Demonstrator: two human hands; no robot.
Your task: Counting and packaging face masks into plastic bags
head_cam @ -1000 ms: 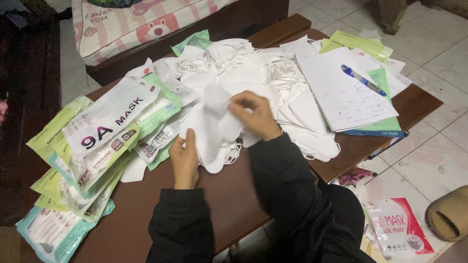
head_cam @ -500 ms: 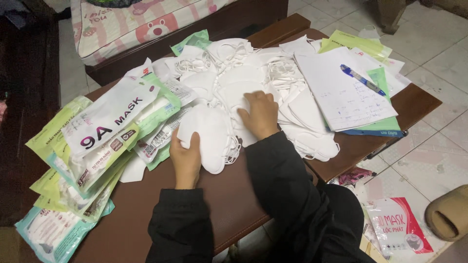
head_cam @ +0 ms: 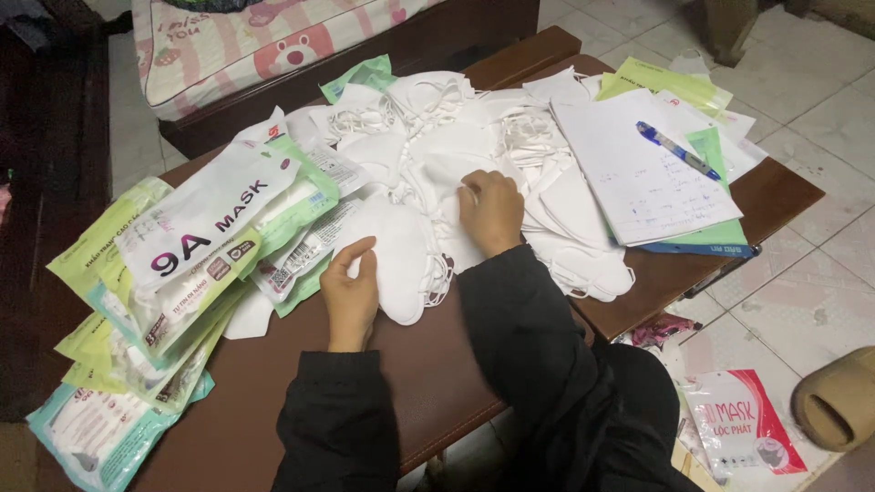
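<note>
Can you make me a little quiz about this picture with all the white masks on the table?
1. True or false: the left hand rests on a stack of white masks.
2. What lies on the white paper sheet? A) scissors B) a blue pen C) a cup
3. Fill in: the right hand reaches into the pile of loose ____.

Key: 1 true; 2 B; 3 masks.

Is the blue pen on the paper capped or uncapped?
Cannot tell. The blue pen lies flat on the white sheet, slanting across it, but its tip is too small to show a cap.
</note>
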